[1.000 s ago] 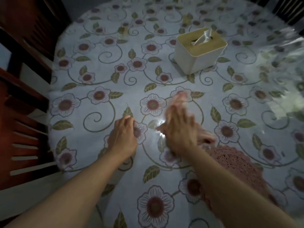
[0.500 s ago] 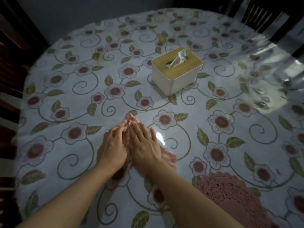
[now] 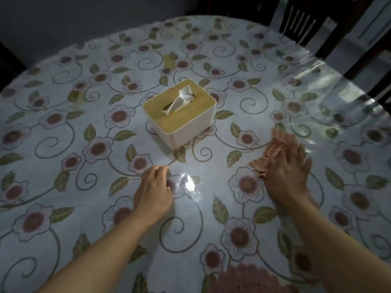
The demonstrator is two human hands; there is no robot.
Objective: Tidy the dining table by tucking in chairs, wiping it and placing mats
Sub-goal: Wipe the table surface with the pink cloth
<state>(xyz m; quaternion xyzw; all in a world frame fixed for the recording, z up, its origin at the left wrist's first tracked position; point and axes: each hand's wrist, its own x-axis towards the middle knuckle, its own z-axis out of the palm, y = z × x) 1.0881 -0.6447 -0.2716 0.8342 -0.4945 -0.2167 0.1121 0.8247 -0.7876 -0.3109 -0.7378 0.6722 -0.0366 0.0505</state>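
Right hand (image 3: 285, 172) has swept its pink cloth (image 3: 269, 153) rightward, away from the left hand (image 3: 154, 187).
Its fingers (image 3: 300, 151) lie spread flat, pressing the cloth onto the counter (image 3: 63, 187); cloth shows past their left side. Left fingers (image 3: 163, 172) rest loosely curled, holding nothing, with the tissue box (image 3: 179, 113) beyond them.
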